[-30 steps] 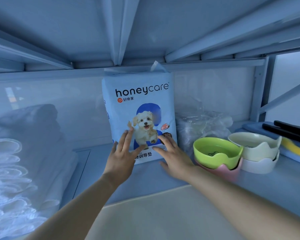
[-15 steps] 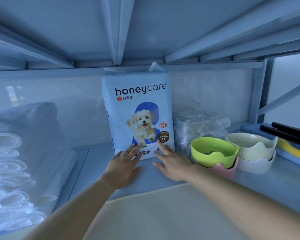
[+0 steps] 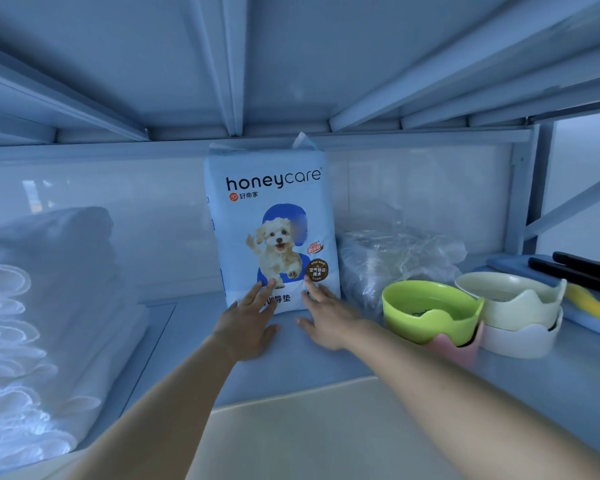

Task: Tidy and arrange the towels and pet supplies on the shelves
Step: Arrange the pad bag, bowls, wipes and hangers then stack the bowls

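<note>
A pale blue pack of pet training pads [image 3: 274, 216], printed with a puppy, stands upright at the back of the shelf [image 3: 326, 368]. My left hand [image 3: 248, 322] lies flat in front of it, straight fingers touching the pack's lower left. My right hand [image 3: 326, 317] mirrors it, with fingertips against the lower right corner. Neither hand grips anything. A stack of folded white towels [image 3: 45, 306] fills the left side of the shelf.
A crumpled clear plastic bag [image 3: 395, 258] sits right of the pack. In front of it are a green bowl [image 3: 430, 310] on a pink one and a cream bowl [image 3: 513, 296] on a white one. Blue cloths and black-handled tools [image 3: 586, 271] lie far right. The upper shelf hangs low overhead.
Both hands slid down the face of the pack from the puppy picture to its bottom edge. The pack stays upright in place.
</note>
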A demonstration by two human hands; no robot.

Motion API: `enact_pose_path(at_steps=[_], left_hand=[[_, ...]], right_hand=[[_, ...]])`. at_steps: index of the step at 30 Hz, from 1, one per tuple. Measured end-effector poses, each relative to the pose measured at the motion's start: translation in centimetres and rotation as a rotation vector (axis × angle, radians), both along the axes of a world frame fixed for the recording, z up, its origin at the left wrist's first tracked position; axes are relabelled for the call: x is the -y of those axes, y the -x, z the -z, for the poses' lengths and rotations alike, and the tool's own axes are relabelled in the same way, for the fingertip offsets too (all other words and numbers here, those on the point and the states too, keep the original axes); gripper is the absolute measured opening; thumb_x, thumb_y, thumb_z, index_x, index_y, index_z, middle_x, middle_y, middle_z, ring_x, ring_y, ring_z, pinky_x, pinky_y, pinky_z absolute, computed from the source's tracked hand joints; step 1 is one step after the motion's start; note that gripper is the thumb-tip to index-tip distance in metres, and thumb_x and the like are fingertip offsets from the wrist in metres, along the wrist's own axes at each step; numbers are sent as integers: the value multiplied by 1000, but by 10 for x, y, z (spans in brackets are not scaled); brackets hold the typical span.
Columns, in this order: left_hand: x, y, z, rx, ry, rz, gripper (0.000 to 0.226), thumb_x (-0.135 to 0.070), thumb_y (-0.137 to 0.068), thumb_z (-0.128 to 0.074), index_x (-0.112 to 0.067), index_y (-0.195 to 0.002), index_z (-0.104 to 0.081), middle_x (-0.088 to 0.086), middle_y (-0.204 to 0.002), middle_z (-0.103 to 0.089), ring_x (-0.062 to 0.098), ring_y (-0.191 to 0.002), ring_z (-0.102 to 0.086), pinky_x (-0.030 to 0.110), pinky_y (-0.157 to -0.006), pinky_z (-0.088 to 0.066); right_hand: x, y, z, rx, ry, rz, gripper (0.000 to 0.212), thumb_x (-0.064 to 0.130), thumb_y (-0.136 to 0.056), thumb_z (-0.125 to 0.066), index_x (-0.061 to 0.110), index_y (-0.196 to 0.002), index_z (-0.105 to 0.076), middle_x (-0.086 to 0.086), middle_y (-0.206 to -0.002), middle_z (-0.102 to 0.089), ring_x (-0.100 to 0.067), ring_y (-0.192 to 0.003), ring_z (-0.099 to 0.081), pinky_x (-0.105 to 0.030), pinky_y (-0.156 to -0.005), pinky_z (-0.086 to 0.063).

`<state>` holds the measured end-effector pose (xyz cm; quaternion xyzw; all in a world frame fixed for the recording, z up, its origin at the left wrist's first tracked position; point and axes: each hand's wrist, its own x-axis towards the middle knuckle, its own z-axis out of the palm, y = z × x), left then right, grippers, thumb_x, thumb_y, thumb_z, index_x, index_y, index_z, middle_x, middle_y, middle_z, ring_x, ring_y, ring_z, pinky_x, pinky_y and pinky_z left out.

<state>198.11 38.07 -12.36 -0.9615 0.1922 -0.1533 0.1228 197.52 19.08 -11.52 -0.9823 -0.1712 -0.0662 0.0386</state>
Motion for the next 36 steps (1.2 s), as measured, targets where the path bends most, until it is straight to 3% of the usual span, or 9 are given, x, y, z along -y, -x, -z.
enact_pose_path(at_steps=[5,16,26,30,36], left_hand=[[2,-7,0,-23,21,-20,58,-46,-98,-24,-20,-148,-15,-7,-155,20,13,-143,14,39,-113,-25],[-3,-22,9,0,72,0,58,-49,-97,-25,-23,-148,-17,-11,-154,22,10,-143,15,39,-114,-25],[5,-6,2,60,65,-25,51,-40,-97,-31,-23,-145,-24,-6,-157,10,13,-144,0,41,-112,-23],[6,14,-4,40,122,-25,53,-42,-96,-35,-26,-145,-25,-4,-155,-16,14,-141,-19,36,-106,-32],[-13,51,-14,5,313,-60,40,-43,-95,-36,-30,-133,-43,-10,-136,-45,15,-123,-44,33,-90,-44]], right_hand=[[-3,-8,5,9,5,13,71,46,-98,-29,8,-148,4,4,-154,23,-17,-144,5,-39,-116,-17],[-5,-28,16,-25,-96,3,77,50,-95,-33,13,-147,10,12,-150,32,-14,-143,12,-37,-116,-12],[-2,-13,10,-14,-81,4,66,47,-98,-27,13,-149,-4,8,-155,21,-16,-145,3,-39,-116,-16],[3,0,4,-12,-119,-10,64,47,-98,-28,15,-149,-7,7,-157,13,-15,-144,-3,-39,-116,-18],[7,27,-5,23,-175,-74,60,45,-97,-33,13,-146,-21,1,-157,-5,-20,-140,-22,-36,-110,-27]])
